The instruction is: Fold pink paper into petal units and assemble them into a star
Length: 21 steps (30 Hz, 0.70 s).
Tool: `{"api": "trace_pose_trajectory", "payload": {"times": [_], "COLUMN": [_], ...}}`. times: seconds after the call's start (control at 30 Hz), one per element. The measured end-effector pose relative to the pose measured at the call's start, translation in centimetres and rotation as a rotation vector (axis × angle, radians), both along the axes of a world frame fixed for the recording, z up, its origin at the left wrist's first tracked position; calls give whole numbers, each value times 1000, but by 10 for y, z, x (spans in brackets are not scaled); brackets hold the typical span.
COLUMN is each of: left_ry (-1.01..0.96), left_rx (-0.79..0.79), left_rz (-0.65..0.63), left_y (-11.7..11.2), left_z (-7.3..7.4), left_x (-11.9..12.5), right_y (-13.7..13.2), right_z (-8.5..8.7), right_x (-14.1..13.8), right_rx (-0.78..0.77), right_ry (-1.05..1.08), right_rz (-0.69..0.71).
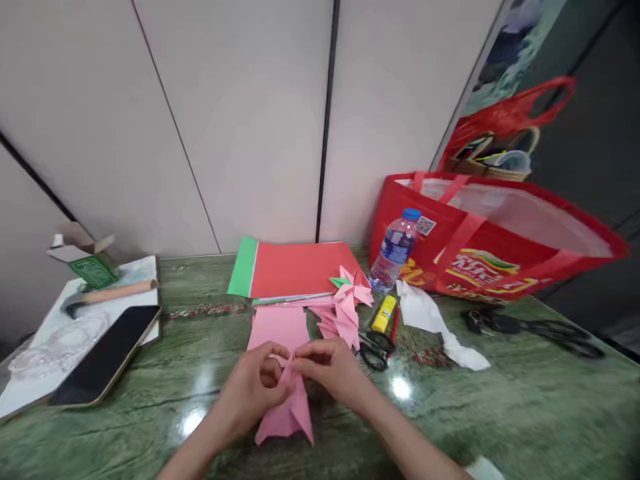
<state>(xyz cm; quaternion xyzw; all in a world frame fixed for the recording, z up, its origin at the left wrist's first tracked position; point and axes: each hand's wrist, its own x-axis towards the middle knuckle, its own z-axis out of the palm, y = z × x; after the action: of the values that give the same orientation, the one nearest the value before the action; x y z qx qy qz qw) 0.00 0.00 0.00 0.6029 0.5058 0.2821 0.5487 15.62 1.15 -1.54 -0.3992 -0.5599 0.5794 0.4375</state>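
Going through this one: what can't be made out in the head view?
Head view: the crease being pinched in the pink paper is covered by the left hand and right hand.
Print on the red bag and the bottle label: too small and blurred.
White scrap at the bottom edge: cut off by the frame.
Dark tangle far right: blurred.

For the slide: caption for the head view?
The left hand and right hand pinch a folded pink paper over a green table near scissors.

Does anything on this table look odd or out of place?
A hammer lies at the left beside a phone, odd among craft paper. Crumpled white paper sprawls by the water bottle. The held pink paper looks neat.
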Motion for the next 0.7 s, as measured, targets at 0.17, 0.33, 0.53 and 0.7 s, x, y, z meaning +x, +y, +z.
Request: {"api": "trace_pose_trajectory", "payload": {"times": [0.17,0.33,0.53,0.7], "left_ry": [37,55,30,17], "left_rx": [-10,-36,-60,-61], "left_rz": [12,-14,-32,-39], "left_y": [1,2,2,2], "left_z": [4,2,4,1], "left_x": [0,0,1,0], "right_y": [-1,-2,-2,-1], "right_z": [0,-1,-1,1], "right_x": [0,-3,-3,-1], "right_rx": [-35,-37,-39,-92], "right_ry": [33,28,55,104], "right_rz": [6,-30,-24,-5]}}
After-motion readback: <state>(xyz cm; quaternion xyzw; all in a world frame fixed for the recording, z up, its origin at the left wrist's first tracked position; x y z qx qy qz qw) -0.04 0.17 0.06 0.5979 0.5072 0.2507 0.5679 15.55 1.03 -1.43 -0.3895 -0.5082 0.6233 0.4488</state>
